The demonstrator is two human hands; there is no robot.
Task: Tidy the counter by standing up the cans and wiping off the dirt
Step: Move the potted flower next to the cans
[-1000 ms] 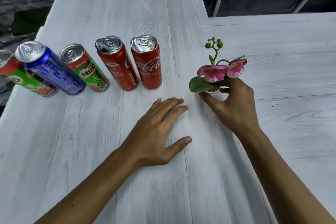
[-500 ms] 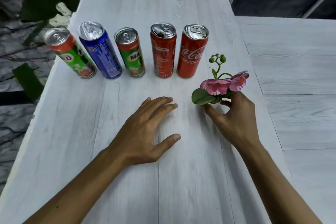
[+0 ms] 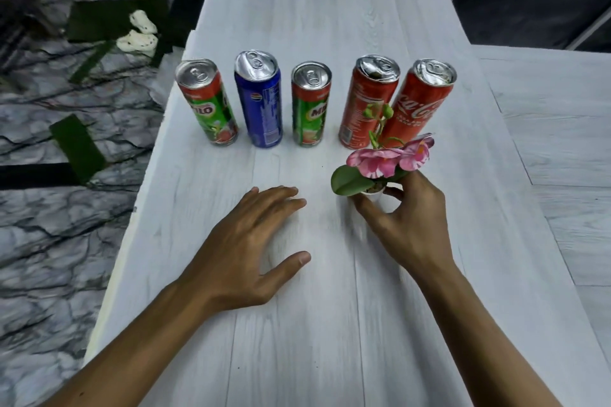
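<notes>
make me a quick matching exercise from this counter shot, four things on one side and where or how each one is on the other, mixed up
Things:
1. blue can
2. left hand
3. right hand
4. Coca-Cola can

Place or state:
A. lies on the counter, fingers straight
B. right end of the row of cans
C. grips the flower pot
D. second from the left in the row, upright

Pairs: 1-D, 2-A, 3-C, 4-B
</notes>
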